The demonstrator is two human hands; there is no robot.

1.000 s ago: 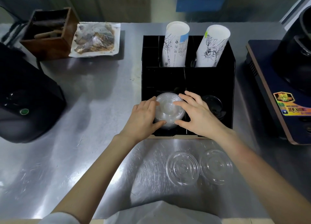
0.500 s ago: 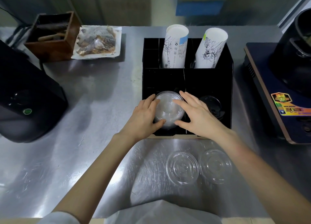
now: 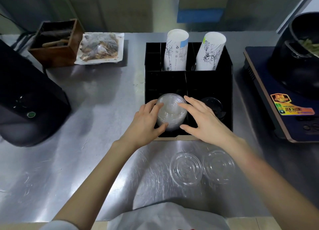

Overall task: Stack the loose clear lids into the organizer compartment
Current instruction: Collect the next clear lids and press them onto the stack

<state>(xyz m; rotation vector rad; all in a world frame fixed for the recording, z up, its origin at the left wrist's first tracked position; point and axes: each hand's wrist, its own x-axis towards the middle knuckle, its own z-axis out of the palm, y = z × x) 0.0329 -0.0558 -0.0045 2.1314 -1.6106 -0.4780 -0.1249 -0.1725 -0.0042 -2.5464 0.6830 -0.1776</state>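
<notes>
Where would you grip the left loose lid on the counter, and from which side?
Probably by its rim, from above: the left lid lies flat on the counter, so fingers can span its near and far edges. The right lid sits close, crowding that side.

Two loose clear lids (image 3: 186, 168) (image 3: 218, 166), one lid stack (image 3: 171, 112), two paper cup stacks (image 3: 176, 51) (image 3: 209, 52), one black organizer (image 3: 207, 81).

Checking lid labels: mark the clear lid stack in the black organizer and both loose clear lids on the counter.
Stack of clear plastic lids (image 3: 170, 109), head view, top lid's centre.
Left loose clear round lid (image 3: 186, 168), head view, centre.
Right loose clear round lid (image 3: 218, 166), head view, centre.
</notes>
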